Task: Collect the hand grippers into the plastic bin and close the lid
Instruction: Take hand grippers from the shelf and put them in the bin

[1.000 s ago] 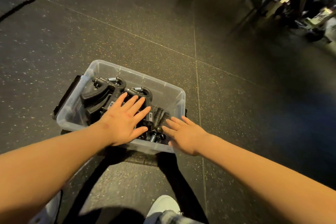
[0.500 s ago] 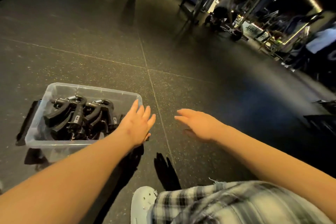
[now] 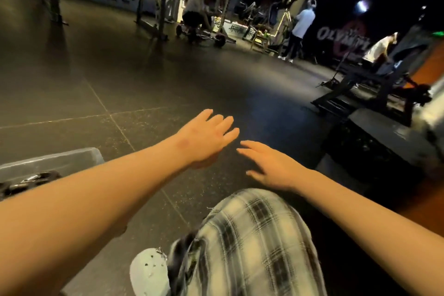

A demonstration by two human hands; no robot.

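The clear plastic bin (image 3: 55, 161) shows only its far corner at the left edge, mostly hidden behind my left forearm. Black hand grippers (image 3: 31, 179) with metal springs lie inside it. My left hand (image 3: 206, 137) is stretched out over the bare floor, well to the right of the bin, fingers apart and empty. My right hand (image 3: 271, 166) hovers just right of it, also spread and empty. No lid is in view.
A dark box-like platform (image 3: 384, 142) stands on the floor at right, with a bench frame (image 3: 365, 89) behind it. My knee in plaid trousers (image 3: 249, 243) and a white shoe (image 3: 149, 274) fill the bottom. People and racks stand far back.
My view has swung right and up, away from the bin. Both hands have left the bin and moved right over the floor.
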